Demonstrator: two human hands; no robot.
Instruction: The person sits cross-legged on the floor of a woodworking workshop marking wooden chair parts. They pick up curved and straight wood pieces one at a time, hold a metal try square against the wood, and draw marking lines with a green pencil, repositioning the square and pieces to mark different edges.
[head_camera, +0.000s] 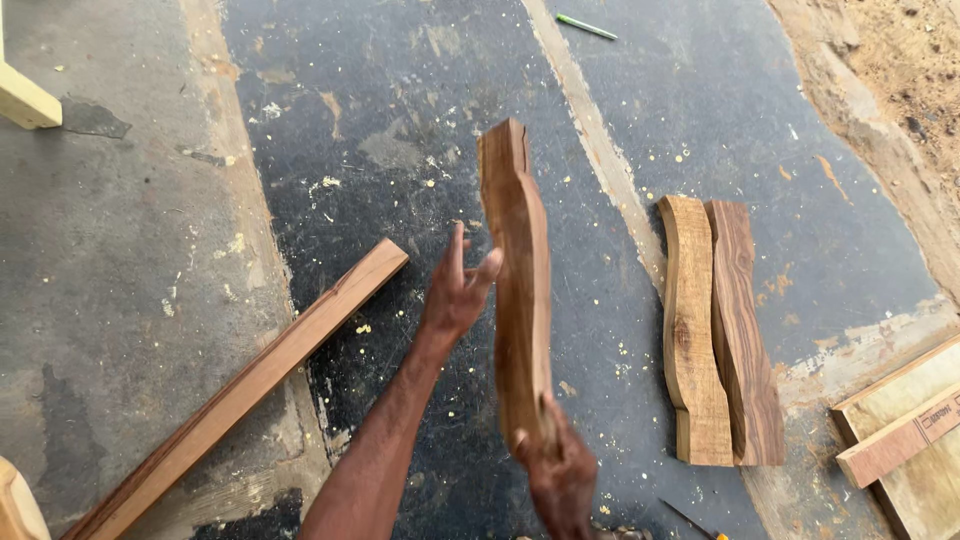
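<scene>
- Above the dark, dust-speckled floor (400, 120), I hold a curved wooden piece (520, 280) up on edge, its long line running away from me.
- My right hand (560, 475) is clamped around its near, lower end, fingers wrapped so that the wood rises out of my fist.
- My left hand (458, 290) is spread, fingertips up beside the left face of the piece at about mid-length; whether the fingers touch the wood or hang just off it I cannot tell.
- It looks like dense, stiff hardwood with a wavy sawn outline, so I judge it fairly heavy for its size, rigid, not fragile and not slippery, though the sawn edges may be rough.
- I judge the best hold to be one hand at each narrowing of the curve, where fingers can close around it.
- Two matching curved pieces (720, 340) lie side by side, touching, on the floor to my right.
- A long straight plank (260, 380) lies slantwise to my left, and a green pencil (586, 27) lies far ahead.
</scene>
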